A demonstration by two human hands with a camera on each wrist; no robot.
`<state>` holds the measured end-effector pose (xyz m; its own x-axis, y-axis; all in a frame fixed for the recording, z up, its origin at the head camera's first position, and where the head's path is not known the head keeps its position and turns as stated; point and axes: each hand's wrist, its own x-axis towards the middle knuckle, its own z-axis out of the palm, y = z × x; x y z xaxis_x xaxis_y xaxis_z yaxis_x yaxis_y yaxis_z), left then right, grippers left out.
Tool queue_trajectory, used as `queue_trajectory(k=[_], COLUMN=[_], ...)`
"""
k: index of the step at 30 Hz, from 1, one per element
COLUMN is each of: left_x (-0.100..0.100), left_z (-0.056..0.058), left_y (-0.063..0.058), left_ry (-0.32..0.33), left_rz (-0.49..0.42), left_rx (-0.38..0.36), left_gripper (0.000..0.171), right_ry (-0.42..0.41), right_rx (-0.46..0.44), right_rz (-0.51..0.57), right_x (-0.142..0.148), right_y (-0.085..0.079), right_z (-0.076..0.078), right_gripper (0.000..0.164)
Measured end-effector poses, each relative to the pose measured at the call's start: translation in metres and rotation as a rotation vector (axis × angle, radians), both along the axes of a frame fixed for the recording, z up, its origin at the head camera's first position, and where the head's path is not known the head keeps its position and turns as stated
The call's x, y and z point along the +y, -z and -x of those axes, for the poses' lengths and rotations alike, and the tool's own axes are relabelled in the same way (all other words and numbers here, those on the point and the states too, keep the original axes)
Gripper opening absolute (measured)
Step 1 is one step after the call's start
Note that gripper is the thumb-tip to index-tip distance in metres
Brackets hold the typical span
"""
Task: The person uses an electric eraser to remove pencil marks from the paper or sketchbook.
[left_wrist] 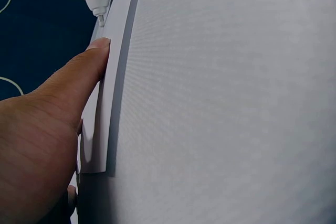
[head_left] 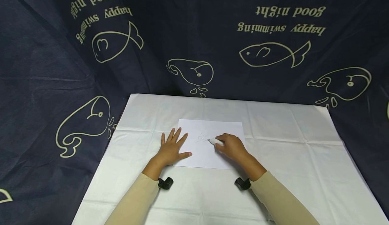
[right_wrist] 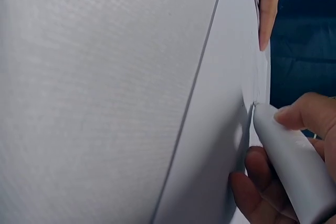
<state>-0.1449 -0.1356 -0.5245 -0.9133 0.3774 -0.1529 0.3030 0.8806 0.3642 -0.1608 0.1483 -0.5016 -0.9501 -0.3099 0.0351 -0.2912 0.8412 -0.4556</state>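
A sheet of white paper lies on the white cloth, with faint grey strokes near its middle. My right hand grips a white correction pen, a thick body with a narrow tip pointing left at the strokes. In the right wrist view, thumb and fingers are around the pen, its tip at the paper. My left hand rests with spread fingers on the paper's left edge. The left wrist view shows the left thumb lying on the sheet, close to the pen's tip.
A white cloth with fold creases covers the table. Dark blue fabric with fish and whale drawings hangs behind and at the sides. Both wrists wear small black devices.
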Motion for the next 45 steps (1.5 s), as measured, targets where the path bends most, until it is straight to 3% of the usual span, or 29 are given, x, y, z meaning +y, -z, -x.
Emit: queue_trajectory(k=[14, 45], left_x=[0.0002, -0.0001], left_z=[-0.0008, -0.0005], left_y=[0.0023, 0.0013], left_ry=[-0.006, -0.001], left_rz=[-0.029, 0.001], left_rx=[0.014, 0.011], left_gripper=[0.088, 0.089], right_ry=[0.008, -0.007], right_rx=[0.004, 0.003], right_rz=[-0.006, -0.008], right_x=[-0.0004, -0.0086], right_y=[-0.0008, -0.0004], right_z=[-0.0010, -0.0039], right_gripper=[0.030, 0.031])
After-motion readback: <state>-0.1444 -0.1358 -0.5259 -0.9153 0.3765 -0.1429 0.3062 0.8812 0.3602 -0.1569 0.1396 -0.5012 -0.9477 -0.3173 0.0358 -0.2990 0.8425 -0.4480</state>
